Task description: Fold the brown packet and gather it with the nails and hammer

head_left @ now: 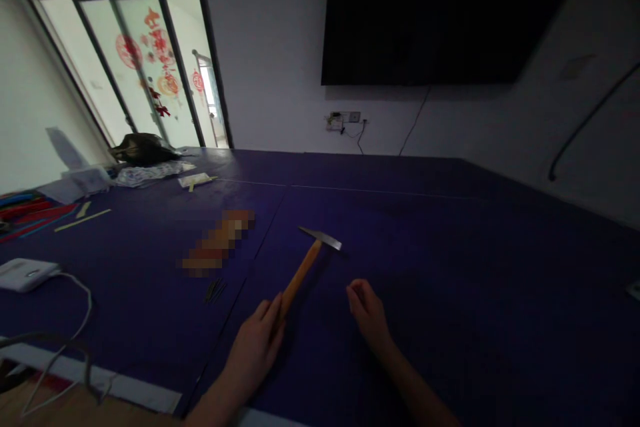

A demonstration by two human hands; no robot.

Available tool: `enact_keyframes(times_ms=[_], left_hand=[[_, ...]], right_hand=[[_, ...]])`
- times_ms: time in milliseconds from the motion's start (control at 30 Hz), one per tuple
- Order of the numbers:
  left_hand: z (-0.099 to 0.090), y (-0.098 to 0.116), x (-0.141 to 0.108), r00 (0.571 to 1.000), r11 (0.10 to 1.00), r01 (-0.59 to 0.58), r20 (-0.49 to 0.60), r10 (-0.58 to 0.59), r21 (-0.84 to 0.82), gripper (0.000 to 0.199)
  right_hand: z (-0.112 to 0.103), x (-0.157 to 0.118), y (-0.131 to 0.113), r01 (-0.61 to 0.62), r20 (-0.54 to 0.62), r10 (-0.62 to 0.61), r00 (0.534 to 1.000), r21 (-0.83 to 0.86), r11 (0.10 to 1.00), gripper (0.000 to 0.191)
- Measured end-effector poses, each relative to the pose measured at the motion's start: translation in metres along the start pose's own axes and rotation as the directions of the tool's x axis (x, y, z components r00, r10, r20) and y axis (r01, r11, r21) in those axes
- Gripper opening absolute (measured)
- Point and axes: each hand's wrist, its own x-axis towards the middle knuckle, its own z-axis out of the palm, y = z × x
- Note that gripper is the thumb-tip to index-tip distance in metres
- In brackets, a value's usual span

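My left hand (pixel 257 340) is wrapped round the lower part of a hammer's (pixel 303 273) wooden handle. The hammer's metal head is at the far end, low over the purple tabletop (pixel 425 233), with its broad face to the right and thin end to the left. My right hand (pixel 367 309) is apart from the hammer, to its right, with fingers curled closed; what is in them, if anything, is hidden. Several thin dark nail-like pieces (pixel 215 290) lie left of the hammer. Behind them is a brown, pixelated oblong (pixel 220 243) whose kind I cannot make out.
A white box-shaped device (pixel 27 275) with a pale cable (pixel 89 307) sits at the left. Red and blue strips (pixel 37 213), crumpled clear plastic (pixel 147 173) and a dark bag (pixel 145 149) lie farther back. A large black screen (pixel 440 20) hangs on the wall.
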Motion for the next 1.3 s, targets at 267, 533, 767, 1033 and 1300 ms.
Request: enact_keyframes(times_ms=[267, 533, 767, 1033, 1300], left_hand=[[-0.033, -0.06, 0.012, 0.98, 0.973, 0.184, -0.11, -0.169, 0.141, 0.041], [-0.061, -0.075, 0.024, 0.955, 0.929, 0.295, -0.055, -0.29, 0.225, 0.041], [-0.049, -0.078, 0.025, 0.957, 0.91, 0.272, 0.01, -0.29, 0.312, 0.035], [-0.051, -0.073, 0.027, 0.955, 0.892, 0.273, 0.013, -0.298, 0.359, 0.035], [-0.052, -0.071, 0.028, 0.951, 0.875, 0.276, 0.016, -0.308, 0.397, 0.031]], right_hand=[[0.004, 0.005, 0.012, 0.008, 0.045, -0.007, 0.999, -0.026, 1.0, 0.023], [0.004, 0.006, 0.012, -0.015, 0.047, 0.019, 0.999, -0.086, 0.996, 0.024], [0.004, 0.006, 0.012, -0.002, 0.038, 0.007, 0.999, -0.114, 0.994, 0.025], [0.004, 0.006, 0.013, 0.007, 0.041, -0.002, 0.999, -0.12, 0.993, 0.025], [0.003, 0.005, 0.011, 0.034, 0.047, -0.028, 0.998, -0.129, 0.991, 0.026]])
